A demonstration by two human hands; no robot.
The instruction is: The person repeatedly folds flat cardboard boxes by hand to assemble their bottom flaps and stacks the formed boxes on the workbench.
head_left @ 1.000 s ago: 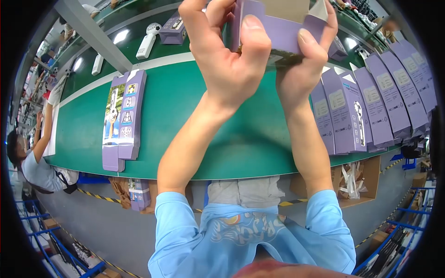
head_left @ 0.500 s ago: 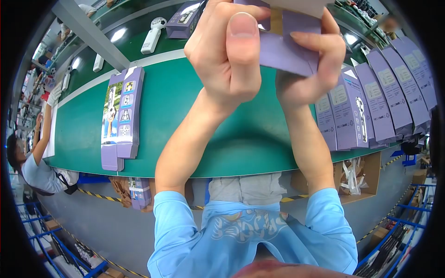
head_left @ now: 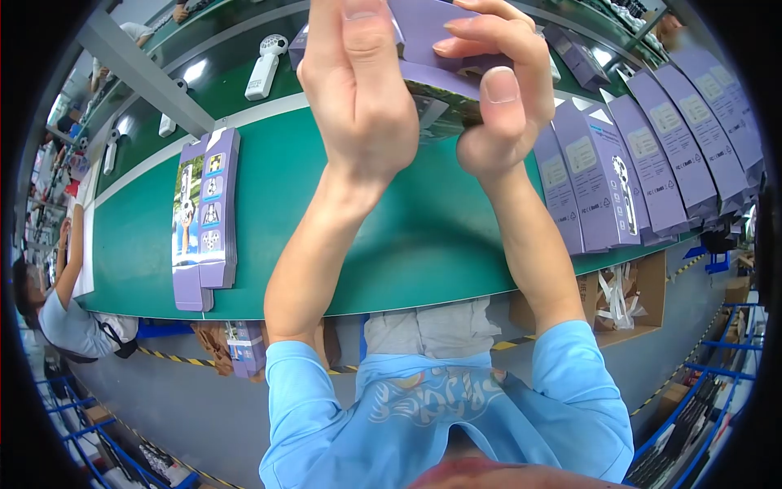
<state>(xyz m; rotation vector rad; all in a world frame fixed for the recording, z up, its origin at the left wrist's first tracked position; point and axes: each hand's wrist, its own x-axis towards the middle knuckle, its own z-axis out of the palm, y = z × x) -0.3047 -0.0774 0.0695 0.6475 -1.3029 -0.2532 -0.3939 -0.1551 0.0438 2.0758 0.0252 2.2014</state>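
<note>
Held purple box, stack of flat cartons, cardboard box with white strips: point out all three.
Held purple box [head_left: 419, 34]: head view, on its purple panel.
Stack of flat cartons [head_left: 202, 220]: head view, on the top carton's printed face.
Cardboard box [head_left: 654, 287]: head view, on its bare side.

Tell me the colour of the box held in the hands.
The box is mostly purple, seen in the head view.

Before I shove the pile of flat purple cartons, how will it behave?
The pile of flat purple cartons may slide apart: layered edges show down its right side and I see no band. Each carton probably flexes, since it looks like thin board. Tipping seems unlikely; the pile lies flat on the green table.
</note>
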